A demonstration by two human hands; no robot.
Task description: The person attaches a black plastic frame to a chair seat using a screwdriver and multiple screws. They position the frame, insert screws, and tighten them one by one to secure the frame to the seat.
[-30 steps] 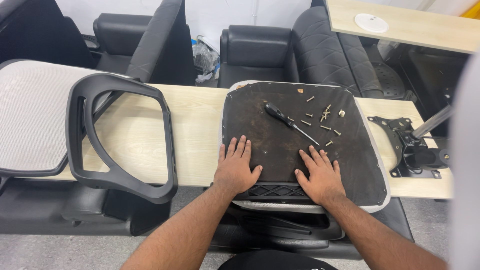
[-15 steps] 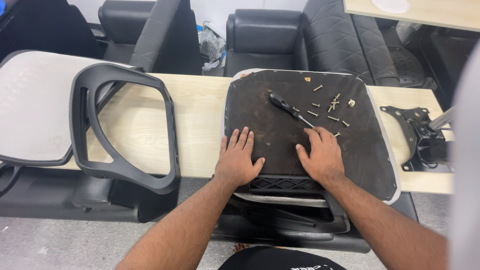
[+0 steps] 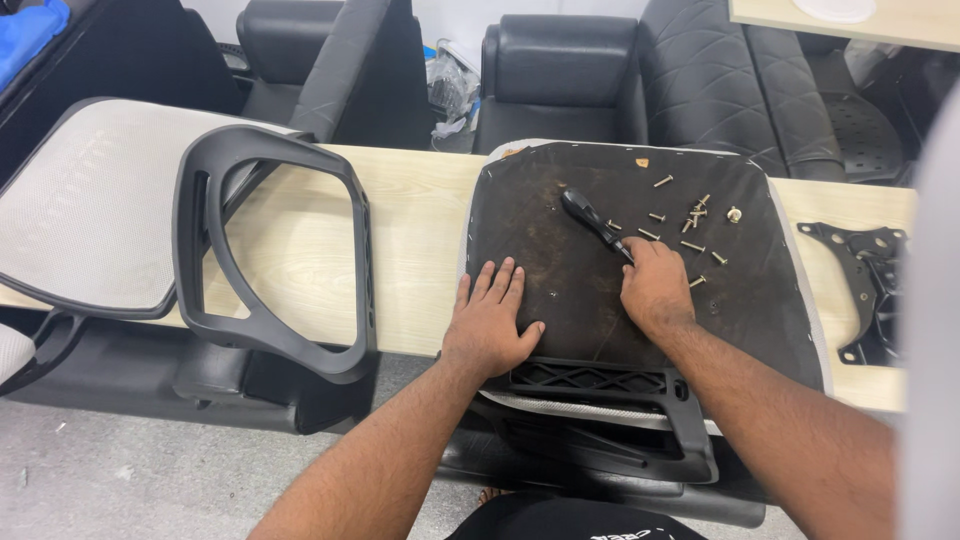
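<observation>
Your right hand (image 3: 655,290) has slid up to the black-handled screwdriver (image 3: 594,221) on the upturned dark seat base (image 3: 560,270), fingers curling toward it, while your flat, open left hand (image 3: 490,325) steadies its near edge.

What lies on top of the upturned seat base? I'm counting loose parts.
On the seat base: a screwdriver, scattered screws, the left hand and right hand. Anything beneath the hands is hidden.
</observation>
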